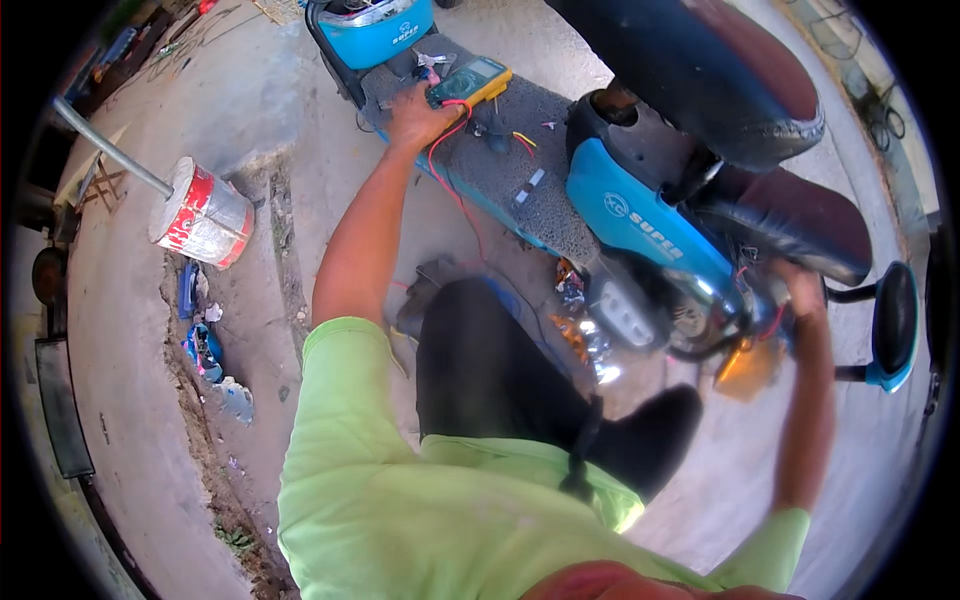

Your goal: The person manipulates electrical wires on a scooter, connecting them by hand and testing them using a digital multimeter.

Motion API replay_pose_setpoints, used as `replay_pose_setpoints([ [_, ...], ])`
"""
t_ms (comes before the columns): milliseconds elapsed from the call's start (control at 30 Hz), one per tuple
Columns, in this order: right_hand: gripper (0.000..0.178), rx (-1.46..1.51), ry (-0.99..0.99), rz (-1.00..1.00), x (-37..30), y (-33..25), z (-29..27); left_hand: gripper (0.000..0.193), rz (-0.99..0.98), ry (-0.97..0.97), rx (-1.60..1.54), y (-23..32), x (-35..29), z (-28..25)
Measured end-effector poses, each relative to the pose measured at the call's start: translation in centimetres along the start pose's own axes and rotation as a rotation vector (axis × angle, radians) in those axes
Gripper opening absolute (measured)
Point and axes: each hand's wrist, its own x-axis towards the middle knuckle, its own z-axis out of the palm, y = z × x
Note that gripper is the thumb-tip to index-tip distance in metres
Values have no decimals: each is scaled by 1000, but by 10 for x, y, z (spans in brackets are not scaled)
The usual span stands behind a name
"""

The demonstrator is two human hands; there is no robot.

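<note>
Head view: left hand (418, 120) closed around one end of a yellow-cased multimeter (474, 82), over the footboard (552, 208) of the blue scooter (640, 215). Right hand (798, 290) at the scooter's rear, near a red wire (775, 322); blurred, cannot tell its grip.

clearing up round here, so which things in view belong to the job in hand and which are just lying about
Apparently in use:
yellow multimeter, at the left hand
red lead, beside it
blue scooter, right hand near its rear

Apparently just lying about:
red-and-white bucket
grey pole, meeting the bucket
blue litter on the ground
</note>
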Motion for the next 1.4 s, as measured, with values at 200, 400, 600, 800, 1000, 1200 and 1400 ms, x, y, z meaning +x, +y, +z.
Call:
replay_pose_setpoints([
  [200,27,4,-9,7,8,14,1,106,-65,-96,40,-27,25,30],
  [400,22,-36,-43,-48,11,36,-6,106,-58,-115,103,-3,10,15],
  [600,23,89,-52,10,7,26,-2,109,-137,-67,-12,19,-6,7],
  [800,24,67,-64,-31,19,43,-9,109,-151,-32,-25,3,-1,30],
  [1000,25,132,6,42,0,16,-1,94,-3,46,168,15,-9,34],
  [1200,28,163,-106,-37,16,23,-4,39,524,457,-182,37,-70,13],
  [1400,32,117,-126,-74,24,53,-22,21,593,178,-507,89,-165,13],
])
